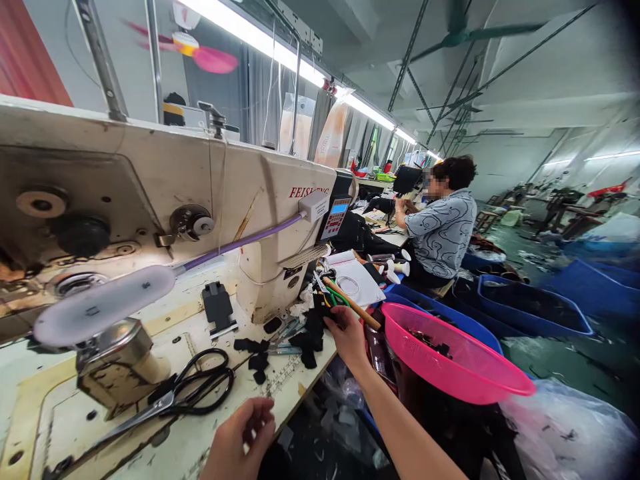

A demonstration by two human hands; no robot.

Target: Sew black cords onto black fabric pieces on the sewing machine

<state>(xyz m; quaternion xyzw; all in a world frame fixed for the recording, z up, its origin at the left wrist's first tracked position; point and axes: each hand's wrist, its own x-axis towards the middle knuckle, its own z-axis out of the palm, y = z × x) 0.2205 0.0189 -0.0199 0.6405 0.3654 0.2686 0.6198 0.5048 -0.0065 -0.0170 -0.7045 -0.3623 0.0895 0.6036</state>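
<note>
Green floor [560, 357]; glowing tube lights [265, 42]

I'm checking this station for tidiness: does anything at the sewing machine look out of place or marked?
Yes. Black scraps lie strewn by the right hand, unstacked. A brown streak also stands out against the pale sewing machine; I can't tell whether it's damage.

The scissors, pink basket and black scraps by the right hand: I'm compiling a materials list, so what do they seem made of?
Scissors: metal blades, probably steel, from their grey sheen; glossy black handles, perhaps coated metal or plastic.
Pink basket: likely moulded plastic, given its bright even colour and perforated wall.
Black scraps: matte and soft-edged, probably fabric, though thin foam is possible.
</note>
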